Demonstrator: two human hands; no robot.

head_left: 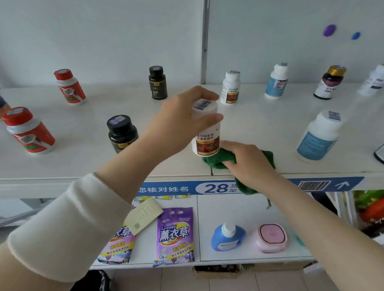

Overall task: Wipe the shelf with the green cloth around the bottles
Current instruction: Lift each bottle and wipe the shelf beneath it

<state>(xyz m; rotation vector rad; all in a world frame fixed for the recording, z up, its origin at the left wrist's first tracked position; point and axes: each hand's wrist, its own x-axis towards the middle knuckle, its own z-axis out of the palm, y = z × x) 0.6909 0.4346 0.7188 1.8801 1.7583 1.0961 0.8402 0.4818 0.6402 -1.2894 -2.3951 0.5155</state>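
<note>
Green cloth [217, 159] is sitting bunched up on the white shelf [143, 160], just above the blue 28 sign [216, 188] and a bit to its right, with one corner hanging down over the sign's right part. We're gripping it with our right hand [250, 163], fingers curling into the wad and pressing it onto the shelf's front edge. Our left hand [177, 128] is reaching in above the sign, thumb and fingers wrapping round the cap of a white bottle [206, 134] with a brown picture on it. That bottle is standing upright straight above the sign, its base touching the cloth's left end. Honestly, we can't tell whether it's lifted or resting on the shelf.

Other bottles are standing around:
- a black bottle [122, 132] up and left of the sign
- a red bottle [29, 131] far left of it
- a blue-labelled bottle [319, 136] up and to its right
- a row of others further back

Below the sign, a purple lavender bag [173, 235], a blue jug [228, 236] and a pink box [271, 237] are lying on the lower shelf.
</note>
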